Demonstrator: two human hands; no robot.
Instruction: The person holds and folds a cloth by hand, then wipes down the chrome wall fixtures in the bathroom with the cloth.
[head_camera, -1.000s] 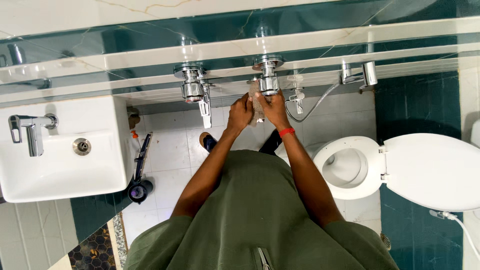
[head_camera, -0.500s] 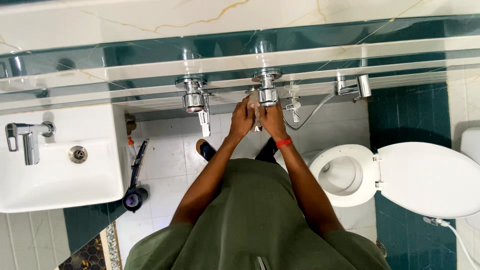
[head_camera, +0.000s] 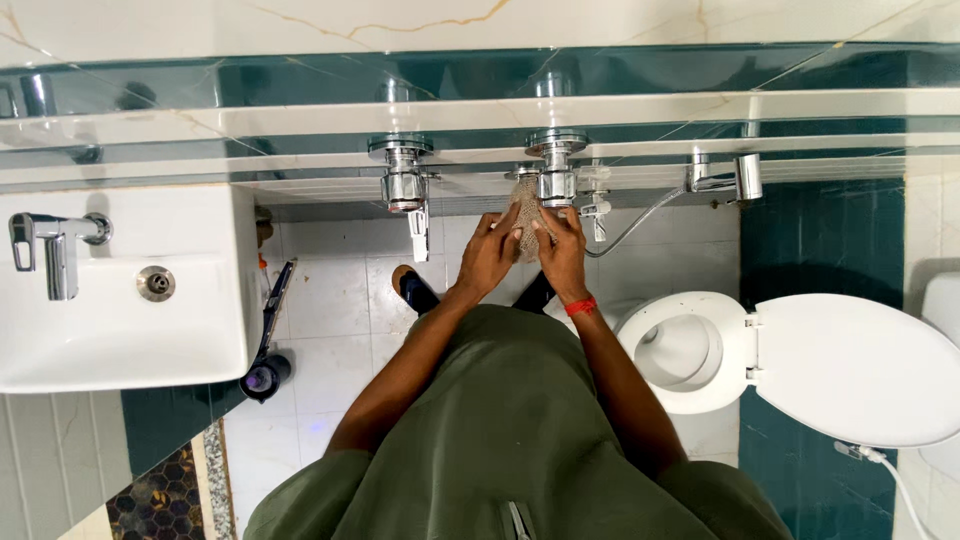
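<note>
Both the left hand (head_camera: 487, 257) and the right hand (head_camera: 562, 255) are closed on a beige mesh scrubbing cloth (head_camera: 526, 212) pressed against the chrome wall valve (head_camera: 555, 170) at twelve o'clock; a white open toilet (head_camera: 800, 360) lies at four o'clock.

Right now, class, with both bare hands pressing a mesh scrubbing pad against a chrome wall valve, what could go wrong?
1. The beige mesh scrubbing pad could slip from the left hand and right hand off the chrome wall valve.
2. The open white toilet bowl lies close by; a dropped pad might land inside.
</note>
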